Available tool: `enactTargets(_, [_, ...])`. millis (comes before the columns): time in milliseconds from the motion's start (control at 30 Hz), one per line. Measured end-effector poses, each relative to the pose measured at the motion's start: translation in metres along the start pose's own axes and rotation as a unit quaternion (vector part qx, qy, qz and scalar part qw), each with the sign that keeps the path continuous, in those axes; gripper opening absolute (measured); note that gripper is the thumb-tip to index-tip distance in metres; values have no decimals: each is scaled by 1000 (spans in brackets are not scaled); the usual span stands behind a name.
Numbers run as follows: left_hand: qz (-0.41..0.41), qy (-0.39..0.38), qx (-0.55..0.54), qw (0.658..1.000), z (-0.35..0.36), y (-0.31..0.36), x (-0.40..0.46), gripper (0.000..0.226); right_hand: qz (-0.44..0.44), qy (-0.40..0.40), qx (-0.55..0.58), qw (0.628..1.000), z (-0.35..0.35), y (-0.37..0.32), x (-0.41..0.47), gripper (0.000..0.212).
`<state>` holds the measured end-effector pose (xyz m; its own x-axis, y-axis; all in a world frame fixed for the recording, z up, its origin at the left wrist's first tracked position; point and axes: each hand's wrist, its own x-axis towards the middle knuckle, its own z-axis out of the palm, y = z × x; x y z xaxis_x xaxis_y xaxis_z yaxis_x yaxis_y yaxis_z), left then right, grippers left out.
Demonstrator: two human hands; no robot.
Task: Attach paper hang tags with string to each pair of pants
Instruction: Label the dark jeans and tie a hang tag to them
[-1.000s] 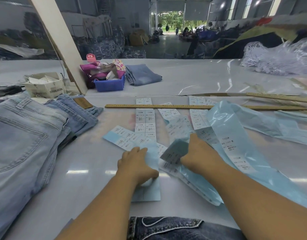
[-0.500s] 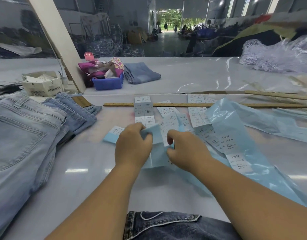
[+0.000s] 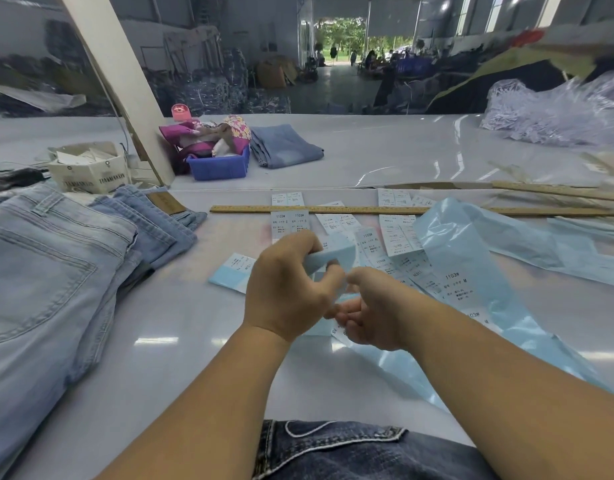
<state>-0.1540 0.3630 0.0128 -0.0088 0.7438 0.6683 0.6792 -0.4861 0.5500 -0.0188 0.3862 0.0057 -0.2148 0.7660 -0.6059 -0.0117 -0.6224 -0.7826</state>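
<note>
My left hand (image 3: 288, 289) grips a strip of pale blue backing paper (image 3: 336, 256) with white printed size labels, lifted off the white table (image 3: 181, 341). My right hand (image 3: 371, 310) sits just right of it, palm turned up, fingers curled round the lower end of the same strip. More white labels (image 3: 290, 220) lie in rows beyond the hands, and one short strip (image 3: 233, 275) lies to the left. Light blue jeans (image 3: 49, 271) are stacked at the left. Dark jeans (image 3: 350, 452) lie at the near edge.
A long wooden ruler (image 3: 333, 209) crosses the table behind the labels. Loose blue backing sheet (image 3: 506, 258) spreads to the right. A cardboard box of hang tags (image 3: 87, 171), a blue bin (image 3: 219, 164) and folded jeans (image 3: 285, 147) stand farther back. Clear plastic bags (image 3: 558, 116) pile far right.
Both hands came together and lifted the label strip off the table, toward me. My right hand turned palm up and the left now curls over the strip's top.
</note>
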Motion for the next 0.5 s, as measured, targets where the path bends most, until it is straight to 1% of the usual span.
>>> enactTargets(100, [11,-43,-8,999,-10,7,8,46,-18,-12,70,997,-5,1,1,20])
enactTargets(133, [-3,-58,-12,998,-12,10,12,53,-28,-16,89,995,-6,2,1,19])
enactTargets(167, [-37,-88,-40,995,-14,12,18,59,-40,-22,106,993,-6,2,1,18])
enactTargets(200, [-100,-137,-90,981,-18,13,25,62,-51,-28,123,991,-6,1,2,17])
enactTargets(233, [-176,-200,-145,953,-21,13,31,60,-58,-32,141,988,-6,1,4,19])
enactTargets(267, [-243,-258,-181,917,-22,11,34,53,-61,-35,148,986,-6,1,5,24])
enactTargets(300, [-278,-296,-179,896,-22,7,34,42,-64,-34,141,987,-7,1,7,29])
enactTargets(333, [-267,-315,-118,903,-20,0,31,28,-69,-33,129,989,-6,1,7,33])
enactTargets(367, [-231,-318,-24,919,-17,-6,27,19,-76,-32,124,989,-6,0,8,35])
enactTargets(400, [-194,-314,53,928,-14,-10,22,20,-81,-29,126,988,-6,0,8,39])
enactTargets(433, [-175,-311,86,930,-12,-13,16,26,-88,-32,128,987,-6,0,8,42])
enactTargets(500, [-173,-316,86,929,-8,-18,11,36,-100,-34,121,987,-6,1,8,48])
